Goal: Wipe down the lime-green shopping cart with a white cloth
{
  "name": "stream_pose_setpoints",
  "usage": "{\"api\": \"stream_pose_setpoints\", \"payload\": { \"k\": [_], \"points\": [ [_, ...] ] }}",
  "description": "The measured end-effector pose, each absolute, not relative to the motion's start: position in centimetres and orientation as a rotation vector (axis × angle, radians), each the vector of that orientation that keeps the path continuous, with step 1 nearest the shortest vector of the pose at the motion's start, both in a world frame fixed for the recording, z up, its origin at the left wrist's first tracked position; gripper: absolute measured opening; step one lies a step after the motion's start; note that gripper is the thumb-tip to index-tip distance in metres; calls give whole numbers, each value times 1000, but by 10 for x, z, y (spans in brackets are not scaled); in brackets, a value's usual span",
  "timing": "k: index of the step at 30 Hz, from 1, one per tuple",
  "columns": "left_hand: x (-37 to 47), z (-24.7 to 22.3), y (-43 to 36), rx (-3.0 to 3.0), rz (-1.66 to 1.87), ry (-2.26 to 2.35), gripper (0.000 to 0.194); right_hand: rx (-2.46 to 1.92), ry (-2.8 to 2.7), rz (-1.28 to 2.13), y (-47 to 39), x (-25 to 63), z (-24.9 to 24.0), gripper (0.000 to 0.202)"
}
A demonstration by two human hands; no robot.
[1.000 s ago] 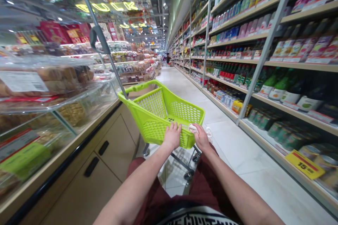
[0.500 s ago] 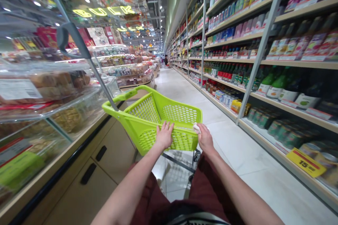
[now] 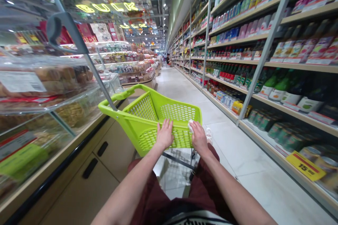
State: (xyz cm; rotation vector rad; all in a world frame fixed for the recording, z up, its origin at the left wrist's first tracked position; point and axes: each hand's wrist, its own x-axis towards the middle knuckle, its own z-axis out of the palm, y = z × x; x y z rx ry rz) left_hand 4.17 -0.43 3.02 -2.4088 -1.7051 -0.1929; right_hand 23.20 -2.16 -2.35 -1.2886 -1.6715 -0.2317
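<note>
lime-green plastic under both hands: the near side of the shopping cart [image 3: 125, 121], judged best worked with light, even strokes of the white wad [image 3: 190, 125] flat against the rim. press with the finger pads rather than the tips, and follow the curve of the corner instead of skipping over it. fold any loose edge of the wad inward, away from the mesh holes, to avoid a snag. brace with the left hand [image 3: 165, 135] near the stroke, wrist loose, because of the wheels [image 3: 192, 175] below and the likely risk of a roll or a swivel. match the push of one hand with a gentle hold from the other.

open and lightly spread, the left hand, laid over the middle of the near rim with nothing visible in its grasp; firmness of contact, impossible to tell. closed around the wad, the right hand [image 3: 200, 138], at the right-hand end of the same rim.

straight ahead of the knees, the cart, with the basket reaching beyond the fingertips. farther out and left of the left hand, the green handle [image 3: 126, 94], beside the grey pole [image 3: 96, 75] slanting up and left. on the left side, wooden cabinets [image 3: 105, 179]; on the right, past the pale floor [image 3: 253, 189], shelves of bottles and cans.
</note>
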Motion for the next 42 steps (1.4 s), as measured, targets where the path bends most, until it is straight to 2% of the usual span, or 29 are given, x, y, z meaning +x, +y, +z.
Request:
{"api": "stream_pose_setpoints", "payload": {
  "k": [6, 14, 21, 29, 37, 42],
  "points": [
    [34, 23, -8, -2316, -219, -1761, 70, -1425, -1531, -291, -14, 242, -29, 52],
    [35, 26, -11, -2333, -254, -1697, 70, -1181, -1771, -264, -13, 188, -12, 49],
    [25, 24, -12, -2229, -327, -1777, 68, -1435, -1596, -287, -13, 223, -18, 51],
    [30, 27, -16, -2291, -296, -1731, 70, -1301, -1846, -208, -6, 158, -1, 50],
    [5, 31, -9, -2189, -396, -1752, 63, -1397, -1647, -248, 0, 217, -8, 53],
    [6, 30, -6, -2178, -427, -1793, 63, -1478, -1668, -211, -1, 198, -1, 50]
  ]
}}
